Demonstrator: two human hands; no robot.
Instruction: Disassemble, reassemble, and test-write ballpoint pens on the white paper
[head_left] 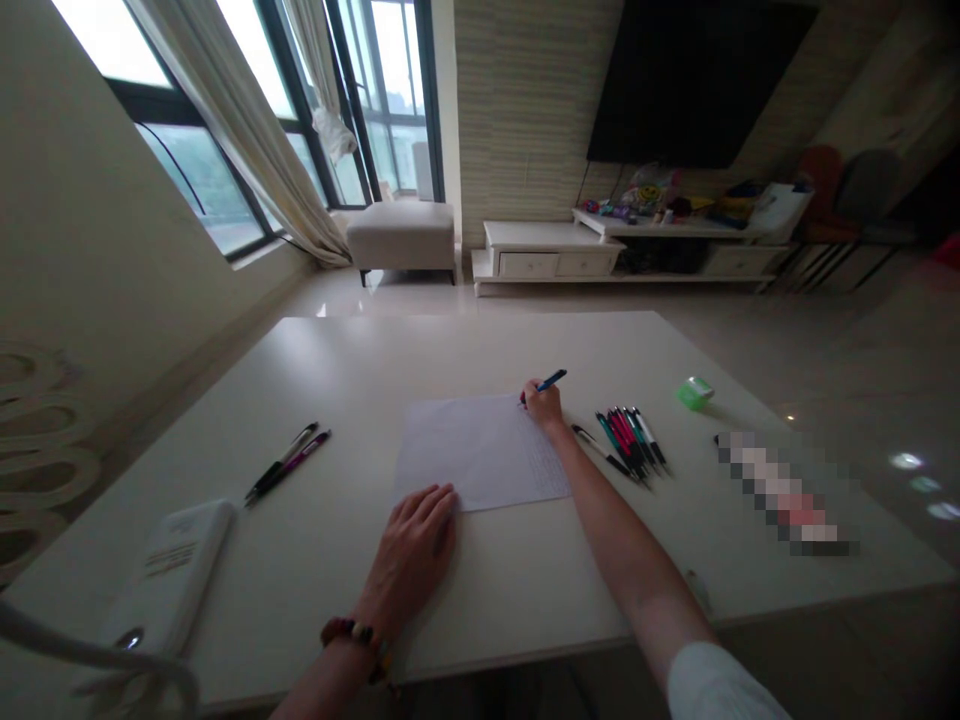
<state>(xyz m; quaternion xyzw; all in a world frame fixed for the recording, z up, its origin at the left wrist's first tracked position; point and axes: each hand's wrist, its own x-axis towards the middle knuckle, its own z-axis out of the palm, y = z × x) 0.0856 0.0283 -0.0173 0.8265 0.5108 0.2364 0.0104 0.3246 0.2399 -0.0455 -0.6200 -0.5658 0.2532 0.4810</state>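
Observation:
A sheet of white paper (pixel 469 450) lies on the white table, with faint rows of marks along its right side. My right hand (pixel 543 406) is closed around a dark blue pen (pixel 553 380) at the paper's far right corner. My left hand (pixel 415 535) rests flat at the sheet's near left corner, fingers stretched out and holding nothing. Right of the paper lies a bunch of several pens (pixel 634 440) in black, red, green and white. Two more pens (pixel 289 463), one with a purple barrel, lie to the left.
A white box-like object (pixel 174 570) stands at the table's near left, by a grey cable (pixel 90 650). Toward the right edge sit a small green item (pixel 696 393) and a long blurred-out object (pixel 780 495). Beyond the table are a bench (pixel 403 235) and a low cabinet (pixel 551 240).

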